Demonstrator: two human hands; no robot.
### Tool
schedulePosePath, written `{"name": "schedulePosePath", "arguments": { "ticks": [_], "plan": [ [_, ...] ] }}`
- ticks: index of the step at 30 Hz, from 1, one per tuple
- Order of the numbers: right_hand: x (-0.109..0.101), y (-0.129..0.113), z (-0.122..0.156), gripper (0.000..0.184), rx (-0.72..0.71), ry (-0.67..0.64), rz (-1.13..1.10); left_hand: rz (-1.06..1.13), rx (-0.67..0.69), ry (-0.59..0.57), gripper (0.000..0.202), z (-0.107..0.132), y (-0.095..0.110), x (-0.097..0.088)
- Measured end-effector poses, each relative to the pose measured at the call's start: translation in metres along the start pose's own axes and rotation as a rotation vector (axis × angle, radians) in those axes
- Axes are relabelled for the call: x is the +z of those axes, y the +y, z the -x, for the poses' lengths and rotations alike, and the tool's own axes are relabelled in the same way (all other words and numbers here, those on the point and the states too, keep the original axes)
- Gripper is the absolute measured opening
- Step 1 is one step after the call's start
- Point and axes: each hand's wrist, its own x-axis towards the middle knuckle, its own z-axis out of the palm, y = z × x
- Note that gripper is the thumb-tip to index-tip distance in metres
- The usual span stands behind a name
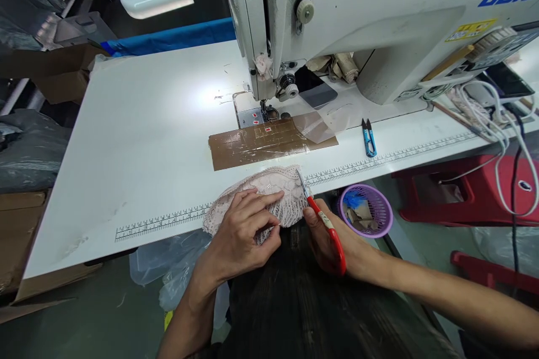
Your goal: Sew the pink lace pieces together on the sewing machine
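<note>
A piece of pale pink lace fabric lies over the front edge of the white table, part of it hanging down. My left hand is on the lace, its index finger stretched across it and the thumb and other fingers closed on the cloth near the edge. In my right hand is a pair of scissors with red handles. Their blades point up and away from me at the right end of the lace. How far the blades are apart is hard to make out.
A white sewing machine stands behind the lace, with brown tape at its needle area. Blue thread snips lie to the right. A purple basket with scraps and a red stool stand below the table's right side.
</note>
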Motion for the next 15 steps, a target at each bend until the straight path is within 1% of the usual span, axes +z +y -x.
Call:
{"name": "schedulePosePath", "arguments": {
  "ticks": [4,10,12,15],
  "plan": [
    [0.0008,-0.0017,0.0,0.039,0.032,-0.066,-0.038,-0.009,-0.002,-0.005,0.01,0.0001,0.002,-0.0019],
    [0.0011,-0.0023,-0.004,0.037,0.048,-0.047,-0.043,0.01,-0.003,-0.018,0.01,0.0039,0.0035,-0.0014],
    [0.0028,0.0005,-0.0057,0.037,0.016,-0.009,-0.035,0.01,-0.011,-0.023,0.01,0.0048,0.003,-0.0007],
    [0.0066,0.0046,-0.0076,0.036,-0.07,0.1,-0.025,0.009,-0.011,-0.026,0.01,0.0049,0.0024,-0.0001]
  ]
}}
